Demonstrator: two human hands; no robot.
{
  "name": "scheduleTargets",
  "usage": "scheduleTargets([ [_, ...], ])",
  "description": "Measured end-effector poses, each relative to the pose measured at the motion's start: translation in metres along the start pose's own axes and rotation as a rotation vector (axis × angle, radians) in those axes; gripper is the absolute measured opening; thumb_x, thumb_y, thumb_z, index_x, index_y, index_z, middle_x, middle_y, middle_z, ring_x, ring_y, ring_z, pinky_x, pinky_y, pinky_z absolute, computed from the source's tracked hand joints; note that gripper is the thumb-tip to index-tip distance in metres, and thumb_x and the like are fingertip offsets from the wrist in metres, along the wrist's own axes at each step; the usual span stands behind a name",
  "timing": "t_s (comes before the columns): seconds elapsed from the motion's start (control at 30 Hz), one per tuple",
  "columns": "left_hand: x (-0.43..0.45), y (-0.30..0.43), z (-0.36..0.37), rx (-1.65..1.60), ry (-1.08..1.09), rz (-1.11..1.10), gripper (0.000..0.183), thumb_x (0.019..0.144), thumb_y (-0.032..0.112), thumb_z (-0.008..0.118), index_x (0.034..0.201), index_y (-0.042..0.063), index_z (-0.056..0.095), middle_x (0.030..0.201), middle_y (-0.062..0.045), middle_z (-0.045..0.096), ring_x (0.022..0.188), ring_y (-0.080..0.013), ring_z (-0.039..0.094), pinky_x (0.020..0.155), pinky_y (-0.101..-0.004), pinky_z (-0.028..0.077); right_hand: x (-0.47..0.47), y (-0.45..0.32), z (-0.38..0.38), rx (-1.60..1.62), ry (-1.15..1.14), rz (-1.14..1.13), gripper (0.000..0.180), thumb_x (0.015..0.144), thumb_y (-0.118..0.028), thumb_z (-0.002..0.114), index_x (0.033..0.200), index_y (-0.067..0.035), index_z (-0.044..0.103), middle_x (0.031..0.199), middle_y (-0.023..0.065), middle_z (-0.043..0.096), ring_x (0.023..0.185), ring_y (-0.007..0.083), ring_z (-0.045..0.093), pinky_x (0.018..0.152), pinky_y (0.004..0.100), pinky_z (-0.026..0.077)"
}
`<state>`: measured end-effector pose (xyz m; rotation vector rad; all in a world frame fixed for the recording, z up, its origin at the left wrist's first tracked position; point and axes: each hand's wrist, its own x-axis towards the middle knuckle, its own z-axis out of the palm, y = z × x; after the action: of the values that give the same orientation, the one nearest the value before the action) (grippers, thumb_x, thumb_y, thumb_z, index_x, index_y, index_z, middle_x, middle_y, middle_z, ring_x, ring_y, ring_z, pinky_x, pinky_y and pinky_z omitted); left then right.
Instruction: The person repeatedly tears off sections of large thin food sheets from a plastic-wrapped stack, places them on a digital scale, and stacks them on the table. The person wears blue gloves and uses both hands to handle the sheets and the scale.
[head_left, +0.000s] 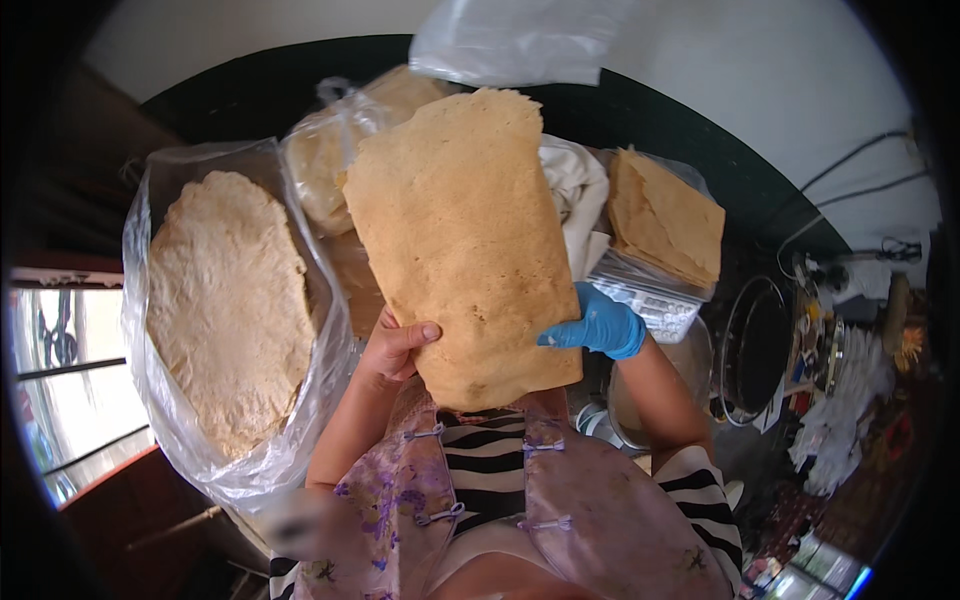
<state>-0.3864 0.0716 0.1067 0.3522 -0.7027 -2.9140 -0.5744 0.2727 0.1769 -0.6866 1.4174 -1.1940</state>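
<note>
A large, thin tan flatbread sheet (465, 240) is held up before my chest, its ragged edge pointing away from me. My bare left hand (394, 346) grips its lower left edge, thumb on the face towards me. On the lower right edge, my right hand (600, 326) in a blue glove pinches it with the thumb on top. The fingers of both hands are partly hidden behind the sheet. To the left, a clear plastic bag (330, 300) surrounds a big, paler oval flatbread (229, 307).
Behind the sheet lie a bag of flatbread (319, 165) and a white cloth (574, 180). Folded tan sheets (667, 214) rest on a digital scale (652, 300) at right. Beyond it stands a round dark pan (756, 345). A plastic bag (517, 45) hangs at the top.
</note>
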Motion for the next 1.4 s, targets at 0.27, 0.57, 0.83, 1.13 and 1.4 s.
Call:
scheduleTargets([
  [0.27,0.186,-0.114,0.119,0.565,-0.038,0.141,0.064,0.082,0.009,0.072,0.135,-0.002,0.039,0.129,-0.016,0.052,0.110,-0.0226,0.057,0.094,-0.0338,0.047,-0.139,-0.038,-0.136,-0.288,0.792,-0.197,0.031,0.091,-0.010,0.060,0.118,0.005,0.057,0.104,0.0108,0.067,0.090,0.0136,0.063,0.078,0.0288,0.051],
  [0.57,0.257,-0.157,0.138,1.609,-0.189,1.027,0.051,0.083,0.016,0.065,0.130,0.006,0.048,0.141,-0.017,0.042,0.132,-0.0364,0.037,0.109,-0.0474,0.028,-0.091,0.104,-0.228,-1.684,0.724,0.179,0.053,0.088,-0.005,0.042,0.140,-0.011,0.040,0.135,0.0146,0.048,0.124,0.0294,0.048,0.100,0.0404,0.039],
  [0.83,0.313,-0.229,0.111,2.069,-0.147,0.091,0.082,0.082,0.059,0.056,0.147,0.016,0.031,0.156,-0.017,0.015,0.145,-0.0323,0.008,0.115,-0.0507,0.003,-0.124,0.147,-0.263,-1.476,0.641,-0.042,0.057,0.078,0.006,0.045,0.134,-0.004,0.049,0.144,0.0169,0.042,0.137,0.0314,0.034,0.113,0.0459,0.016],
  [1.13,0.174,-0.139,0.054,1.595,-0.113,0.717,0.070,0.068,0.024,0.075,0.130,0.007,0.048,0.147,-0.025,0.028,0.139,-0.0391,0.023,0.114,-0.0520,0.017,-0.026,-0.001,-0.137,-1.319,0.835,-0.155,0.040,0.087,-0.005,0.062,0.125,0.005,0.054,0.127,0.0201,0.056,0.117,0.0312,0.054,0.101,0.0377,0.041],
  [1.4,-0.167,0.052,-0.126,1.624,1.287,0.606,0.011,0.080,0.008,0.068,0.090,0.008,0.068,0.086,-0.010,0.067,0.079,-0.0290,0.064,0.067,-0.0366,0.052,0.250,0.028,0.244,-0.998,-0.599,-0.804,0.029,0.082,-0.014,0.063,0.110,-0.008,0.065,0.110,0.0127,0.064,0.102,0.0287,0.060,0.084,0.0375,0.049],
])
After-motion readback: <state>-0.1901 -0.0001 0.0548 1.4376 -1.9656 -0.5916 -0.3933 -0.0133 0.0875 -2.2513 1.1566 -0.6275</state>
